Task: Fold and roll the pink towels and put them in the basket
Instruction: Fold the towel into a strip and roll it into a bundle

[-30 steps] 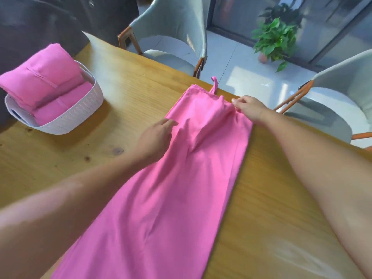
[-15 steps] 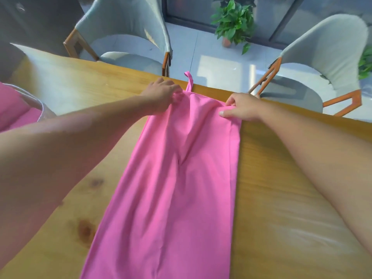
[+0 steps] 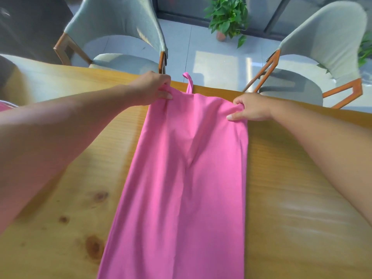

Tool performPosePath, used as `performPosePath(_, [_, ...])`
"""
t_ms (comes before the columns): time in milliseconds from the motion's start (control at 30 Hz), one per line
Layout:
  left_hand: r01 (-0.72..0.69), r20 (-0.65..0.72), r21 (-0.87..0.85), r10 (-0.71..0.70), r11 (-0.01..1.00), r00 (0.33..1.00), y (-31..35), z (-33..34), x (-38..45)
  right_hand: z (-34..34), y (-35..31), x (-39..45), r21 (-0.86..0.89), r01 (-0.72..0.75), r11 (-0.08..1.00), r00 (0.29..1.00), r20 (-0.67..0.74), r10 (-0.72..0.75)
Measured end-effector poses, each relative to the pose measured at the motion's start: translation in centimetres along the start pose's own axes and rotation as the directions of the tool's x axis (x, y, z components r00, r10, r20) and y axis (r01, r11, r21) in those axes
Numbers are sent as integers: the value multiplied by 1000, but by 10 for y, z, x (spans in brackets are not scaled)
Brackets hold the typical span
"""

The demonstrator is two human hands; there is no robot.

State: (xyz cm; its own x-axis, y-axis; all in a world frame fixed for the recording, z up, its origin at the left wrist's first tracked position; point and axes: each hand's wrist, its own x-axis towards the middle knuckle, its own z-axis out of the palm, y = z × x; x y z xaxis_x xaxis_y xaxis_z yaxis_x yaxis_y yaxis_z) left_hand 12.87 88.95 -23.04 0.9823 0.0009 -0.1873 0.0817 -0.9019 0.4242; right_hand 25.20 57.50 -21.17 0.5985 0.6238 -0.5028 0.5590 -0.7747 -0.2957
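Note:
A long pink towel [image 3: 181, 188] lies folded lengthwise on the wooden table [image 3: 291, 188], running from the near edge to the far edge. A small hanging loop [image 3: 188, 81] sticks out past its far end. My left hand [image 3: 153, 88] pinches the far left corner of the towel. My right hand [image 3: 249, 107] pinches the far right corner, thumb on top of the cloth. A crease runs down the middle of the towel. The basket is almost out of view; only a sliver of pink [image 3: 5, 106] shows at the left edge.
Two grey upholstered chairs with orange wooden frames stand past the far table edge, one at left [image 3: 120, 37] and one at right [image 3: 322, 47]. A potted green plant [image 3: 227, 15] sits on the tiled floor beyond.
My left hand moved from the towel's left side up to the far left corner and took hold of it. The view swung right, so the basket slid out of sight.

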Motion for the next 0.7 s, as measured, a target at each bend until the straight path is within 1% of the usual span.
performPosePath(133, [17,-69,-2,-17,1000,997,-13,9,0,9,7,-2,-91,-40,995,998,-59,35])
performPosePath(167, [26,-95,3,-25,1000,995,-16,12,0,11,8,-2,-79,-52,996,995,-84,45])
performPosePath(233, [25,-149,-13,-27,1000,988,-21,19,1,14,15,-5,13,-65,998,985,-161,67])
performPosePath(300, [-37,-204,-52,26,998,979,-20,22,3,17,20,-7,61,-49,997,970,-237,62])
performPosePath(367, [-139,-245,-65,119,988,962,-14,22,6,18,20,-10,87,-34,996,966,-252,55])
performPosePath(433, [-201,-248,-87,174,976,953,-3,22,11,19,19,-10,173,-31,984,967,-244,73])
performPosePath(533, [-216,-185,-128,191,968,964,12,26,18,16,19,-13,296,-33,955,961,-253,112])
performPosePath(567, [-211,-151,-132,191,969,970,15,28,21,14,21,-15,288,-21,957,962,-255,98])
performPosePath(633, [-171,-106,-147,157,974,982,19,31,27,8,23,-19,217,9,976,972,-231,42])
performPosePath(700, [-101,-115,-172,82,980,990,20,35,33,3,25,-22,155,23,988,978,-207,10])
